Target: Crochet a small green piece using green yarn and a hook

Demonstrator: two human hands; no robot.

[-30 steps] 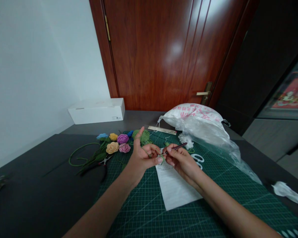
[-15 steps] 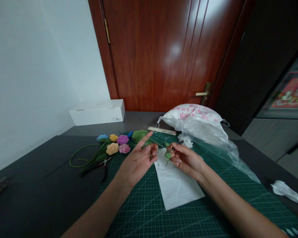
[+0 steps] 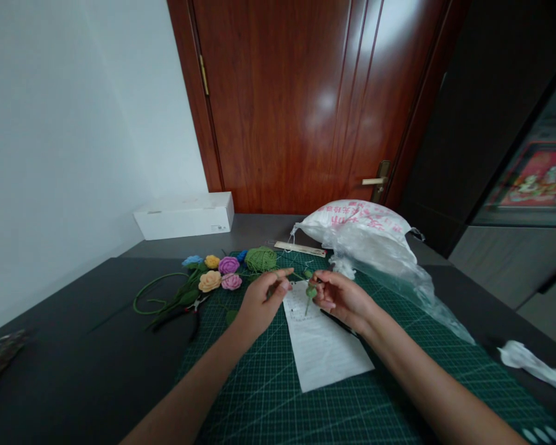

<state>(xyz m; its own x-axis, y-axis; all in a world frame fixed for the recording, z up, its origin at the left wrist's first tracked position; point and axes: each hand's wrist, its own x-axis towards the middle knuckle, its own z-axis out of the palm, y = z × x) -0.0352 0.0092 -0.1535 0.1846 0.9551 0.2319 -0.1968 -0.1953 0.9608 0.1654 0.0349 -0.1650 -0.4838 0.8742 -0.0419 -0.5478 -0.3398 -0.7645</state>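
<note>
My left hand (image 3: 262,301) is closed, with index finger and thumb reaching right and green yarn (image 3: 299,276) running at the fingertips. Between thumb and fingers, my right hand (image 3: 340,295) pinches a small green crocheted piece (image 3: 311,290), whose thin green tail hangs over a paper sheet. Whether a hook is also inside that grip I cannot make out. A dark thin stick (image 3: 337,321) shows just below the right hand. Behind my left hand sits a ball of green yarn (image 3: 261,259). The written paper sheet (image 3: 327,358) lies under both hands.
A green cutting mat (image 3: 250,395) covers the middle of the dark table. Crocheted flowers (image 3: 210,282) and black-handled pliers (image 3: 195,315) lie to the left. Further back are a white box (image 3: 185,217), a ruler (image 3: 299,248) and a large white bag (image 3: 356,216).
My left hand has turned, its raised index finger coming down level and its fingers closing up. The right hand keeps the green piece, whose tail now hangs straighter. The view has shifted slightly.
</note>
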